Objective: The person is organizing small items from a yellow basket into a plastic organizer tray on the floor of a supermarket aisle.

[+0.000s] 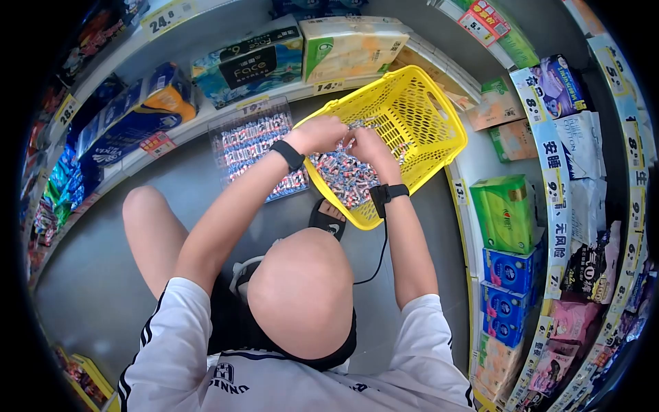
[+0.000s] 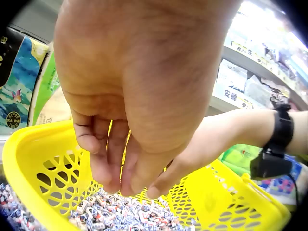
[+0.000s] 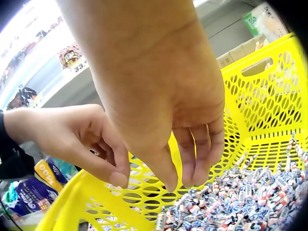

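Observation:
A yellow plastic basket [image 1: 439, 130] stands tilted on the floor, with many small wrapped candies [image 1: 343, 178] heaped in its lower end. Over that heap, the left hand [image 1: 319, 134] hangs with fingers loosely bent downward and the thumb close to the fingertips; no candy shows in it. Close beside it is the right hand [image 1: 371, 147], its fingers pointing down at the candies [image 3: 231, 197], and a gap shows between thumb and fingers in the right wrist view. Left of the basket lies a clear tray [image 1: 214, 110] with similar candies in rows.
Shelves curve around both sides. Tissue packs [image 1: 353, 51] stand behind the basket, and a green pack [image 1: 504, 213] sits on the right shelf. The person's bent knee [image 1: 302, 288] and sandalled foot [image 1: 329, 216] are close to the basket. A cable [image 1: 381, 254] hangs from the right wrist.

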### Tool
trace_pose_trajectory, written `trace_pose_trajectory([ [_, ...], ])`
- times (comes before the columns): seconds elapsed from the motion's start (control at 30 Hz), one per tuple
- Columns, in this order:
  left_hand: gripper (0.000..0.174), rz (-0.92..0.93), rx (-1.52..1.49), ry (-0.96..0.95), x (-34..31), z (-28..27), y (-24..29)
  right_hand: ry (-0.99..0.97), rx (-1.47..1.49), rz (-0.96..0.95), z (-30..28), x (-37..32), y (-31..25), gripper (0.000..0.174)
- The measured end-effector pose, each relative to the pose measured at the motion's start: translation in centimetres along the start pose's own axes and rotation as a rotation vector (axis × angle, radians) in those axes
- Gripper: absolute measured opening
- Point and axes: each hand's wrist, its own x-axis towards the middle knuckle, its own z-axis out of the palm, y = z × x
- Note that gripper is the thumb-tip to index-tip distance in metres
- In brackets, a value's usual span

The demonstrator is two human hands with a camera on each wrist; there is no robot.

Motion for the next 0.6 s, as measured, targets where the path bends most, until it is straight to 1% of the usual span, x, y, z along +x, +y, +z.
trace_pose_trajectory([
  [0.03,0.013,0.023,-0.022,-0.024,0.4,0.2,0.1,-0.003,0.005,0.001,0.3,0.7,0.5,0.017],
  [0.07,0.013,0.021,-0.025,-0.031,0.8,0.5,0.3,-0.059,0.025,0.021,0.7,1.3,1.1,0.018],
  [0.1,0.016,-0.051,-0.009,-0.065,1.3,1.0,0.5,-0.115,0.045,0.042,0.7,1.4,1.2,0.02],
  [0.13,0.021,-0.122,0.01,-0.097,1.7,1.4,0.6,-0.117,0.056,0.032,0.8,1.5,1.3,0.033],
  [0.17,0.021,-0.123,0.01,-0.102,1.9,1.8,0.6,-0.12,0.061,0.034,0.8,1.7,1.3,0.033],
  [0.23,0.01,-0.187,-0.132,0.057,2.4,4.2,0.1,-0.232,0.029,0.079,0.9,2.2,1.3,0.044],
  [0.27,0.012,-0.249,-0.145,0.005,3.6,5.7,-0.5,-0.223,0.061,0.095,1.4,2.4,1.5,0.051],
  [0.3,0.012,-0.252,-0.146,0.001,3.9,5.5,-0.1,-0.227,0.064,0.094,2.1,2.7,2.0,0.051],
  [0.37,0.018,-0.46,-0.175,-0.128,4.2,4.3,1.0,-0.341,0.211,0.205,3.2,3.3,2.8,0.036],
  [0.4,0.024,-0.498,-0.221,-0.197,4.7,4.1,1.1,-0.42,0.222,0.232,3.4,3.6,3.1,0.038],
  [0.43,0.024,-0.499,-0.221,-0.2,5.1,4.6,1.2,-0.421,0.225,0.233,5.0,4.2,4.5,0.038],
  [0.47,0.028,-0.513,-0.174,-0.243,5.4,5.2,1.3,-0.443,0.216,0.231,6.6,4.8,5.7,0.04],
  [0.5,0.034,-0.525,-0.127,-0.287,5.6,5.6,1.5,-0.465,0.205,0.232,6.8,4.7,5.6,0.041],
  [0.57,0.036,-0.514,-0.119,-0.326,6.0,6.5,1.6,-0.469,0.241,0.236,6.6,4.1,6.0,0.041],
  [0.6,0.033,-0.561,-0.195,-0.299,6.0,7.1,1.7,-0.47,0.277,0.237,6.4,3.7,6.0,0.041],
])
